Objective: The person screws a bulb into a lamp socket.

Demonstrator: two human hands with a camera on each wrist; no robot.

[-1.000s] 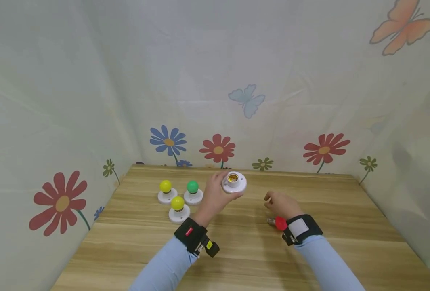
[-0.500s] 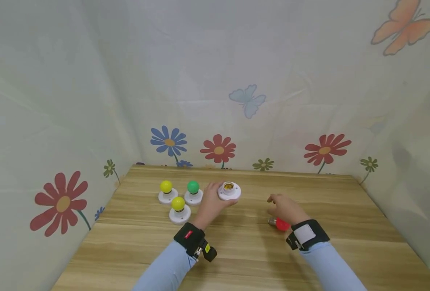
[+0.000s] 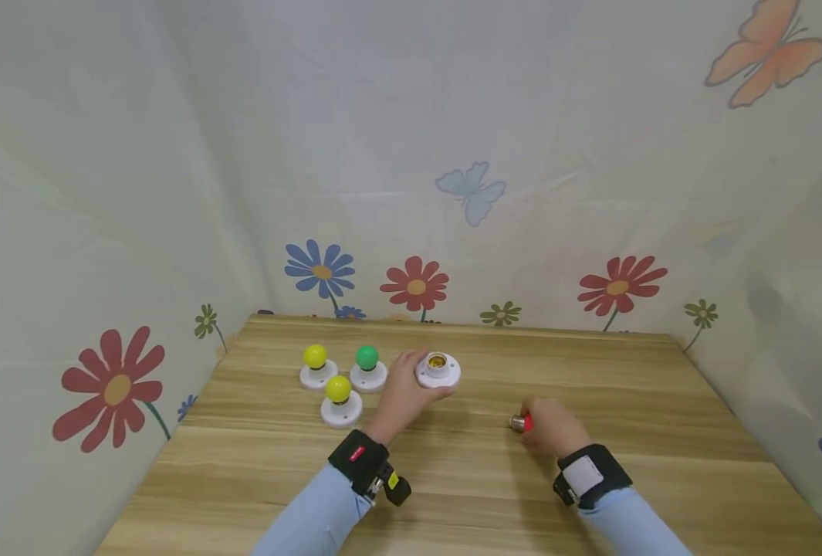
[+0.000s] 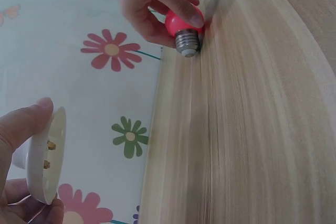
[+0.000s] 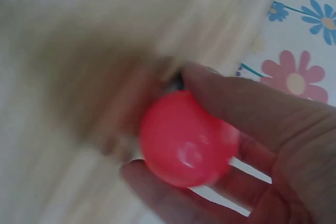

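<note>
My left hand [image 3: 402, 395] holds a white round lamp holder [image 3: 438, 371] by its rim, its brass-lined socket facing up in the head view. Two brass terminals show on the hollow underside of the lamp holder [image 4: 47, 156] in the left wrist view. Thumb and fingers of my right hand [image 3: 553, 426] grip a red light bulb [image 5: 186, 139] at the table, around its coloured globe. The metal screw base of the bulb [image 4: 187, 43] sticks out toward the left side in the head view.
To the left stand several white lamp holders with bulbs in them: two yellow bulbs [image 3: 316, 356] and a green bulb [image 3: 367, 357]. The wooden table [image 3: 452, 494] ends at a pale curtain [image 3: 411, 154] printed with flowers and butterflies.
My right hand has come down and taken hold of the red bulb, which lay on the table. The left hand has lowered the lamp holder slightly and turned it more upright.
</note>
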